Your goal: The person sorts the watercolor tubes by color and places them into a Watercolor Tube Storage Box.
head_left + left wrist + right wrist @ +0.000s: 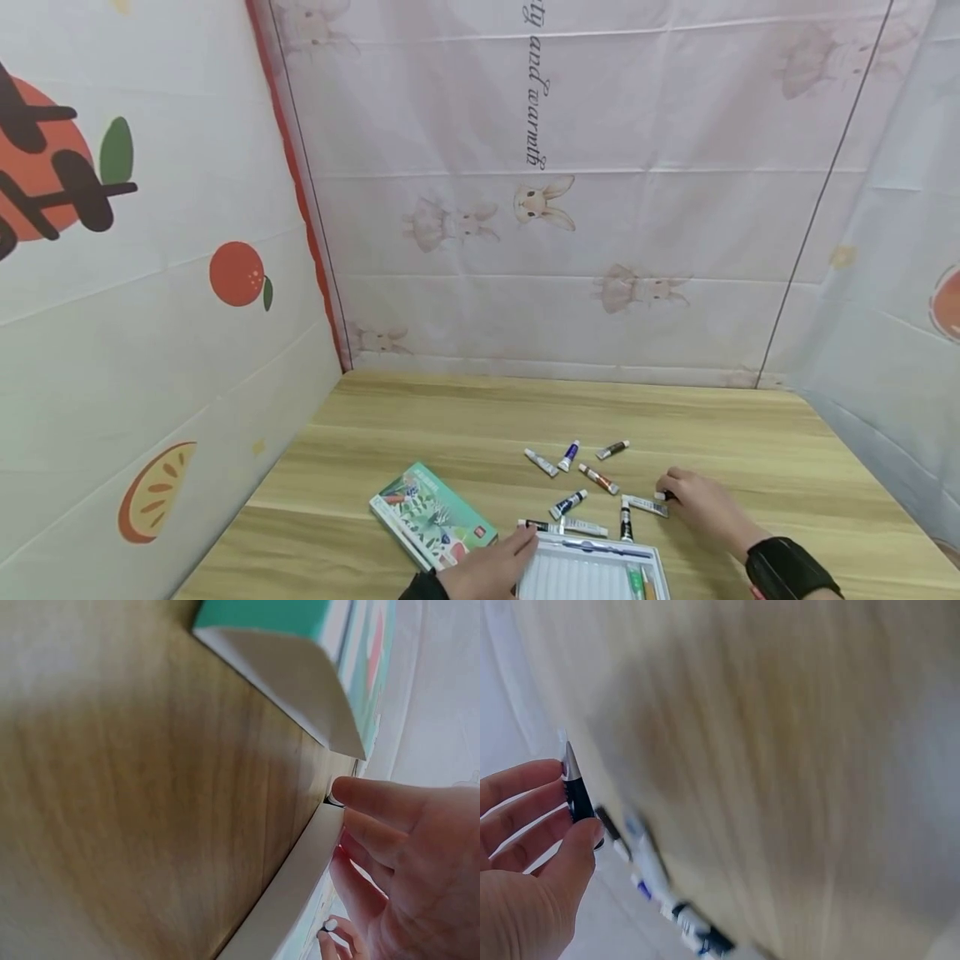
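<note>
At the lower centre of the head view, my left hand (491, 568) rests against the left edge of a white plastic tray (577, 575). The left wrist view shows its fairly straight fingers (375, 801) at the tray's corner. My right hand (708, 510), off to the right of the tray, pinches a small paint tube (577, 796) between thumb and fingers. This tube has a black lower part, a silver shoulder and a pale cap. In the tray lies a green paint tube (636, 581) beside an orange-brown one (649, 587).
Several paint tubes lie scattered beyond the tray, among them a purple-blue one (569, 455), a red-brown one (598, 479) and a white one (645, 505). Left of the tray is a green illustrated box (435, 517). Printed cloth walls (570, 275) enclose the wooden table (315, 533).
</note>
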`<state>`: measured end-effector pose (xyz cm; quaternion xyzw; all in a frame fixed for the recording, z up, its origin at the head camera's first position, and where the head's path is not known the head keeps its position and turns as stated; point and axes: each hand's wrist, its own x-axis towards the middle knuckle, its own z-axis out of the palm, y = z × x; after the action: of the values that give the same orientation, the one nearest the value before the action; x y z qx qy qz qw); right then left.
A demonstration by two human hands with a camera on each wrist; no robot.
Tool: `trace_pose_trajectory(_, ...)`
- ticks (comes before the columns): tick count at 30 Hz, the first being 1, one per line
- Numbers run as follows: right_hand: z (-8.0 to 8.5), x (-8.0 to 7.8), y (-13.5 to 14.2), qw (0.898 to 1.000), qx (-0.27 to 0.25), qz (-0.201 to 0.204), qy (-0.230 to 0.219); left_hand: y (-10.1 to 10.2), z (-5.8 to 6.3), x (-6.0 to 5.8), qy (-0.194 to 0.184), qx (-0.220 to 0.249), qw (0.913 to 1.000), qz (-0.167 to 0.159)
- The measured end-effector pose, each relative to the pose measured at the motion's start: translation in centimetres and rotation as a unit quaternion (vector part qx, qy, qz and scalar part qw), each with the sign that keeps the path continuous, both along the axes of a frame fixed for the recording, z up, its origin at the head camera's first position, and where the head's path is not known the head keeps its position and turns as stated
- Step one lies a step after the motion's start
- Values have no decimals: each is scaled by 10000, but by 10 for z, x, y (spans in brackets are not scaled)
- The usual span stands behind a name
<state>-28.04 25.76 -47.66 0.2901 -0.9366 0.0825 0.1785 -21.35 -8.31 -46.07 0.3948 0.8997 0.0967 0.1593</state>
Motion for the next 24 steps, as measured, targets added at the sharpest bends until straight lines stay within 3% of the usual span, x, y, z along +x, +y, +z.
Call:
trace_pose_trajectory(5,13,8,-9,9984,-150,441,333,0,2,-1,282,-113,9995,-82)
trace_pose_trajectory(12,25,21,-23,9950,-162,883,446,1,3,-1,240,-197,9995,-54)
trace_pose_trajectory(20,17,36,-35,9827,-351,1560,936,0,3,1,108,-93,9999,-70)
trace_pose_trajectory(24,16,46,-40,9843,-302,1605,665,1,3,2,23,-62,10000,-40)
